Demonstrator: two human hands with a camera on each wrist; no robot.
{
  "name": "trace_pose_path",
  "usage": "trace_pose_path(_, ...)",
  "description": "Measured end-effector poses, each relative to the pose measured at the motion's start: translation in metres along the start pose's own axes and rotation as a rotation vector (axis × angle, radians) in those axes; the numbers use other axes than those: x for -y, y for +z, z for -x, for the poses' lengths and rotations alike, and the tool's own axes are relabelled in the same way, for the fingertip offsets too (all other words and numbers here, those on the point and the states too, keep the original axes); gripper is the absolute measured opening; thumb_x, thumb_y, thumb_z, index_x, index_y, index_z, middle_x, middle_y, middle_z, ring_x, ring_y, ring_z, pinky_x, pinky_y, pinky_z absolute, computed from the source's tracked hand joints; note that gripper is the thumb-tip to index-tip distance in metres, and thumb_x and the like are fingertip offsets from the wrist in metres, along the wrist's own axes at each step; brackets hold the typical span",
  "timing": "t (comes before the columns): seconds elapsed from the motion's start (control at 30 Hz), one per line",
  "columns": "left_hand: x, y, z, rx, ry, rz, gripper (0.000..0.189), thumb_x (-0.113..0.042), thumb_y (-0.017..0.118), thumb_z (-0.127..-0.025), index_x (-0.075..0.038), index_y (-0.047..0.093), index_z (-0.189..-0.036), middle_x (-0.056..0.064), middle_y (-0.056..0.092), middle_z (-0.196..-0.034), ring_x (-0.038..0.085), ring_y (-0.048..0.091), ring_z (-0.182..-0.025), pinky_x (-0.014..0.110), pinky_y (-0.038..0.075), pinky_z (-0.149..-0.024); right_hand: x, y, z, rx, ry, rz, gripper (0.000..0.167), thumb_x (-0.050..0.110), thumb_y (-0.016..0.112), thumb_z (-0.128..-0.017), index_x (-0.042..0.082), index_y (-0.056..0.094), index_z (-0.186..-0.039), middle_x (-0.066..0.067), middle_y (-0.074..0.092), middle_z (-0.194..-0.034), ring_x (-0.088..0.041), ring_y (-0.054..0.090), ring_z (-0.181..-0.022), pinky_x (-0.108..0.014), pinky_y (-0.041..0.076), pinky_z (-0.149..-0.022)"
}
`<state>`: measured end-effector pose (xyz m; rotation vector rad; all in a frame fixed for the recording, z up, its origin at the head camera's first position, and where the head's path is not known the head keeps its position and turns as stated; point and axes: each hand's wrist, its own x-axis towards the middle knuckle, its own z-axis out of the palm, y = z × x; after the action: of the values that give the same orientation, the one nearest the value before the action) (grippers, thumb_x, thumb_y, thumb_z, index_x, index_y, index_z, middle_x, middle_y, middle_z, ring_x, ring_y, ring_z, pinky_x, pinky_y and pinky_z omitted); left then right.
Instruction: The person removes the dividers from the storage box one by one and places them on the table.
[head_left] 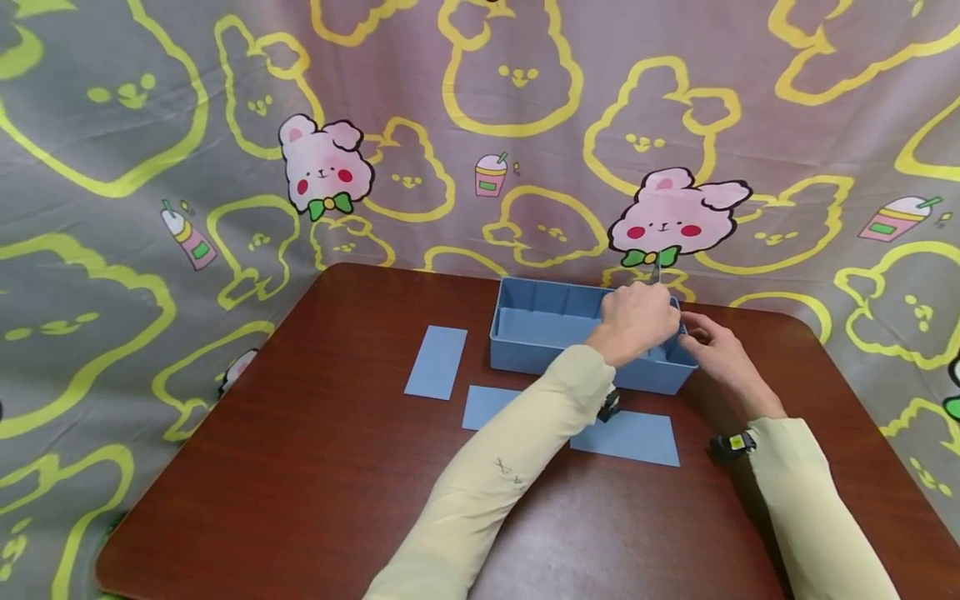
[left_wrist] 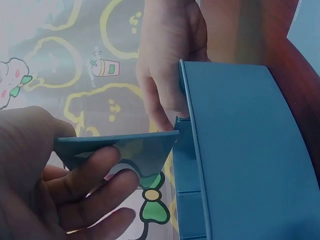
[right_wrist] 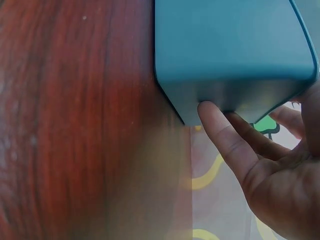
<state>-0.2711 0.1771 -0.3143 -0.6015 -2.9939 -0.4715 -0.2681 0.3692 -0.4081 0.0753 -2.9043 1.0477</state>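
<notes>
A long blue open-topped box with ribbed inner walls stands near the table's back edge. My left hand reaches over the right part of the box. It pinches a thin blue divider panel, whose tip rises above the hand in the head view. In the left wrist view the panel's free end is close to the box's rim. My right hand is at the box's right end, and its fingertips touch the outside of the end wall. Some right fingers are hidden behind the box.
Three more blue panels lie flat on the brown table: one panel left of the box, another panel in front, partly under the left sleeve, and a third panel at right front. A patterned curtain hangs behind the table.
</notes>
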Motion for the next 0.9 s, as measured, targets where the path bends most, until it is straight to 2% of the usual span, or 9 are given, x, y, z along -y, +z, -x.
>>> trace_pose_path(0.17, 0.008, -0.004, 0.004, -0.010, 0.007, 0.115, 0.044, -0.038, 0.048, -0.099, -0.020, 0.050, -0.059, -0.004, 0.042, -0.051, 0.013, 0.043, -0.042, 0.025, 0.030, -0.039, -0.002, -0.001, 0.002, 0.000, 0.010, 0.004, 0.054, 0.033, 0.044, -0.103, 0.013, 0.034, -0.152, -0.031, 0.047, -0.139, -0.045, 0.049, -0.116, -0.043, 0.049, -0.079)
trace_pose_path(0.33, 0.022, -0.012, 0.008, -0.079, 0.013, 0.284, 0.042, -0.033, 0.051, -0.095, -0.018, 0.045, -0.057, -0.003, 0.039, -0.050, 0.014, 0.040, -0.039, 0.025, 0.025, -0.038, -0.002, -0.001, 0.001, -0.005, -0.001, -0.012, 0.052, 0.032, 0.045, -0.102, 0.013, 0.038, -0.150, -0.030, 0.048, -0.137, -0.042, 0.050, -0.113, -0.032, 0.045, -0.072)
trace_pose_path(0.4, 0.029, -0.015, 0.008, -0.100, 0.018, 0.350, 0.038, -0.032, 0.052, -0.094, -0.017, 0.048, -0.060, -0.004, 0.045, -0.050, 0.015, 0.042, -0.041, 0.025, 0.027, -0.039, -0.002, -0.002, 0.002, -0.006, -0.005, -0.018, 0.051, 0.031, 0.045, -0.102, 0.013, 0.038, -0.150, -0.029, 0.048, -0.138, -0.042, 0.049, -0.115, -0.031, 0.045, -0.073)
trace_pose_path(0.53, 0.045, -0.020, 0.008, -0.101, 0.034, 0.497, 0.033, -0.031, 0.053, -0.094, -0.016, 0.054, -0.064, -0.006, 0.059, -0.053, 0.015, 0.052, -0.047, 0.025, 0.031, -0.043, -0.001, -0.001, 0.002, -0.007, -0.006, -0.026, 0.051, 0.030, 0.045, -0.102, 0.013, 0.038, -0.150, -0.029, 0.047, -0.139, -0.043, 0.049, -0.116, -0.031, 0.045, -0.074)
trace_pose_path(0.63, 0.055, -0.023, 0.009, -0.103, 0.047, 0.593, 0.032, -0.028, 0.052, -0.093, -0.015, 0.054, -0.063, -0.006, 0.063, -0.053, 0.014, 0.057, -0.049, 0.025, 0.029, -0.044, 0.000, -0.001, 0.002, -0.004, -0.003, -0.035, 0.051, 0.030, 0.045, -0.103, 0.014, 0.038, -0.150, -0.029, 0.047, -0.139, -0.043, 0.048, -0.116, -0.031, 0.045, -0.075)
trace_pose_path(0.7, 0.059, -0.024, 0.010, -0.112, 0.052, 0.629, 0.032, -0.027, 0.052, -0.093, -0.015, 0.052, -0.063, -0.005, 0.063, -0.053, 0.015, 0.059, -0.049, 0.024, 0.028, -0.043, 0.000, -0.001, 0.002, 0.000, -0.001, -0.041, 0.051, 0.030, 0.045, -0.103, 0.014, 0.038, -0.150, -0.028, 0.047, -0.139, -0.042, 0.048, -0.117, -0.031, 0.045, -0.076)
trace_pose_path(0.9, 0.066, -0.027, 0.014, -0.110, 0.064, 0.684, 0.030, -0.026, 0.051, -0.094, -0.014, 0.052, -0.067, 0.001, 0.063, -0.054, 0.016, 0.066, -0.054, 0.025, 0.038, -0.044, 0.000, -0.001, 0.002, 0.002, -0.002, -0.037, 0.051, 0.030, 0.046, -0.103, 0.014, 0.038, -0.150, -0.029, 0.046, -0.139, -0.043, 0.047, -0.116, -0.032, 0.046, -0.076)
